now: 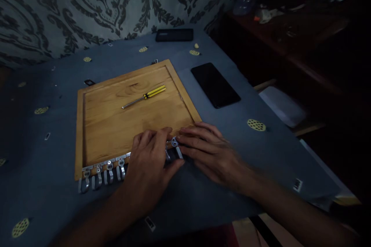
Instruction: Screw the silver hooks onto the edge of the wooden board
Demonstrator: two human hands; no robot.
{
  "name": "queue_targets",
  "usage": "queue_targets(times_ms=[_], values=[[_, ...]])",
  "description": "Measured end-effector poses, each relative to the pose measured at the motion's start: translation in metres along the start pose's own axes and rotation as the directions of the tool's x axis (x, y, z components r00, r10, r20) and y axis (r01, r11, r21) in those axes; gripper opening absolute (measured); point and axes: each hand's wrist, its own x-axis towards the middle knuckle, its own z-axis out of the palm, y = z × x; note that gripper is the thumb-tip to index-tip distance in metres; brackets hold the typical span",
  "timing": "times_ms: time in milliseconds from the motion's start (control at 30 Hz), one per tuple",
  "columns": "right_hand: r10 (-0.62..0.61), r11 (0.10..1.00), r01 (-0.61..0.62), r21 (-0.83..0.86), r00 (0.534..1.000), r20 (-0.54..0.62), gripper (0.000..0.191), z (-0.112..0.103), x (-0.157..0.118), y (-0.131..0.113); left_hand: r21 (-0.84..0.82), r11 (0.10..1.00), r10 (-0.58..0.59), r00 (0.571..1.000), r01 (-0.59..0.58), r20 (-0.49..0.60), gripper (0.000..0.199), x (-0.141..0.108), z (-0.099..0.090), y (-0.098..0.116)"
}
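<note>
Left hand [147,166] arches over the rail [115,159], its grip hidden; right hand [214,154] lies with fingers outstretched, unclosed, at the rail's right end. Set along the board's [107,123] near edge, the metal rail should prove stiff, light and slick, best held by its flat strip.

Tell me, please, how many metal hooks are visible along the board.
At least 5: four hooks left of the left hand, and one hook between it and the right hand. The left hand may hide more.
</note>
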Motion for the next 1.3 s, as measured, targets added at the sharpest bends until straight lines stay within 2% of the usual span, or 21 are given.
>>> queue_targets(times_ms=[333,500,633,833,1033,1300], values=[[0.027,1.000,-0.026,-0.014,1.000,0.012,0.021,0.000,0.004,-0.004,-0.010,1.000,0.015,1.000,-0.015,0.012,0.053,-0.001,0.000,-0.001],[-0.009,0.999,0.008,-0.033,1.000,-0.007,0.022,0.003,0.003,-0.001,-0.040,0.999,0.017,0.999,-0.016,0.037,0.051,0.000,-0.002,-0.002],[-0.042,0.998,0.040,-0.049,0.998,-0.044,0.022,0.006,0.004,0.000,-0.052,0.998,0.021,0.999,-0.019,0.049,0.051,0.002,-0.011,-0.005],[-0.037,0.998,0.034,-0.060,0.998,-0.043,0.022,0.006,0.004,-0.001,-0.036,0.999,0.001,1.000,-0.001,0.002,0.055,0.003,-0.027,-0.007],[-0.009,0.999,0.009,-0.038,1.000,0.008,0.028,0.002,0.004,-0.006,0.022,0.999,0.020,0.995,-0.023,0.100,0.056,-0.001,-0.018,-0.001],[-0.027,0.997,0.026,-0.067,1.000,-0.010,0.023,0.001,0.006,-0.009,0.059,0.998,0.022,0.995,-0.028,0.101,0.055,-0.002,-0.013,-0.002]])
